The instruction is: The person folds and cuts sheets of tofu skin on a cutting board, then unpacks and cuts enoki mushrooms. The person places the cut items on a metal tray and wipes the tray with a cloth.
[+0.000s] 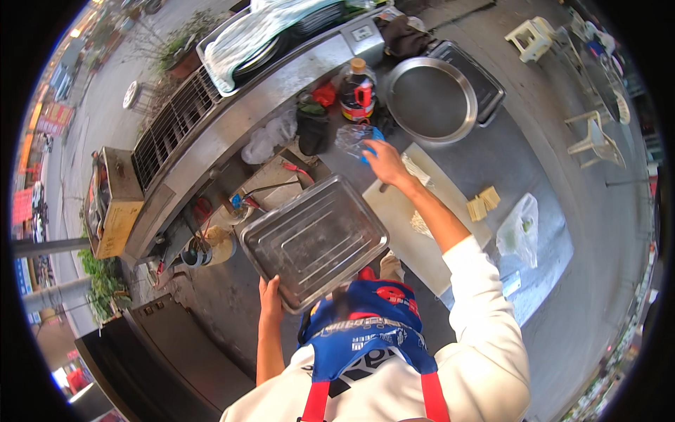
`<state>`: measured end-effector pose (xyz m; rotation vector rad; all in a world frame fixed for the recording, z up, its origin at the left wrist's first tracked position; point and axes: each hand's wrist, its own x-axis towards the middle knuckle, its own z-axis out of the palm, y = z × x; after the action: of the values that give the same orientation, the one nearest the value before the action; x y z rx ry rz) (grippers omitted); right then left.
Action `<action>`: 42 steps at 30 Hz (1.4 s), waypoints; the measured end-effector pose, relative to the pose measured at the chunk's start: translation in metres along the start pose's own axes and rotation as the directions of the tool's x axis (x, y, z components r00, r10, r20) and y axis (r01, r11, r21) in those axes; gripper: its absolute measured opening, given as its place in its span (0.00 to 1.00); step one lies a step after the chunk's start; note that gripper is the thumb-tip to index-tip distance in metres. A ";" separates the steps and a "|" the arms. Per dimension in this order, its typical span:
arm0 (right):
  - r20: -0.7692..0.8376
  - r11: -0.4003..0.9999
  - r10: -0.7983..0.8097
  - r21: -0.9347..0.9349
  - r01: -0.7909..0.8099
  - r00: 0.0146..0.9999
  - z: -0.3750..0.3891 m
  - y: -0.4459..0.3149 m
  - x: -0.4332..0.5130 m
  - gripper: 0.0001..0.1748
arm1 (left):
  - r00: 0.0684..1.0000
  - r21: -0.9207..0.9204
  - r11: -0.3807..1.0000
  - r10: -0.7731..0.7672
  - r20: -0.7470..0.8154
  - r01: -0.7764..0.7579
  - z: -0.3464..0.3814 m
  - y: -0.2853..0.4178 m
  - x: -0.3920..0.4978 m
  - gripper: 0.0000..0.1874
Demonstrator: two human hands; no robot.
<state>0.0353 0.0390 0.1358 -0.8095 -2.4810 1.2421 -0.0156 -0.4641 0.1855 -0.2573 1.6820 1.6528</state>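
My left hand (271, 300) grips a shallow rectangular metal tray (327, 240) by its near left corner. The tray's inside looks bare and scuffed, and it is held out over the floor beside the table. At the end of my outstretched right arm, my right hand (389, 164) has its fingers on the blue part of a clear plastic bag (352, 138). Below that arm lies a pale cutting board (393, 211). Bundles of enoki mushrooms (417, 170) rest on it, and a dark knife handle (384, 187) shows near its left edge.
Behind the bag stands a dark sauce bottle (358, 92). A round metal pan (432, 100) overlaps a black tray (488, 87). Yellowish folded pieces (483, 203) and a white plastic bag (519, 229) lie at right. A metal grill (174, 134) runs along the left; a bucket (219, 248) stands below.
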 end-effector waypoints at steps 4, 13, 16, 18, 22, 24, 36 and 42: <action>0.081 0.980 -0.158 -0.106 0.167 0.984 0.103 -0.025 0.098 0.42 | 0.990 -0.100 0.994 0.023 -0.141 -0.037 -0.028 -0.022 -0.017 0.23; -0.035 0.931 0.093 -0.351 -0.099 0.995 0.146 0.022 0.209 0.34 | 0.990 -0.194 0.980 0.021 -0.143 -0.049 -0.025 -0.021 -0.023 0.24; -0.173 0.998 -0.052 -0.049 0.044 0.984 0.146 -0.017 0.161 0.22 | 0.980 -0.228 0.972 0.009 -0.199 -0.056 -0.021 -0.019 -0.033 0.23; -0.262 0.940 -0.339 -0.121 0.318 0.903 0.116 -0.069 0.105 0.21 | 0.980 -0.242 0.966 0.038 -0.197 -0.086 -0.018 -0.017 -0.038 0.23; -0.071 0.925 -0.378 0.006 0.379 0.923 0.070 -0.143 -0.006 0.24 | 0.987 -0.283 0.948 0.122 -0.103 -0.146 -0.007 -0.003 -0.022 0.27; 0.009 0.928 -0.358 -0.110 0.357 0.934 0.083 -0.149 -0.042 0.27 | 0.988 -0.266 0.952 0.152 -0.024 -0.153 0.002 0.008 -0.021 0.29; 0.144 0.876 -0.409 0.338 0.343 0.901 0.127 -0.187 -0.141 0.33 | 0.946 -0.128 0.962 0.263 0.188 -0.242 0.043 0.017 0.023 0.32; 0.023 0.979 -0.205 -0.002 0.205 0.978 0.114 -0.088 -0.090 0.31 | 0.943 -0.050 0.969 0.245 0.223 -0.240 0.077 -0.008 0.077 0.33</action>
<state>0.0249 -0.1305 0.1384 -0.5260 -2.5103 1.1795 -0.0366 -0.3675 0.1406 0.1330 1.5693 1.8047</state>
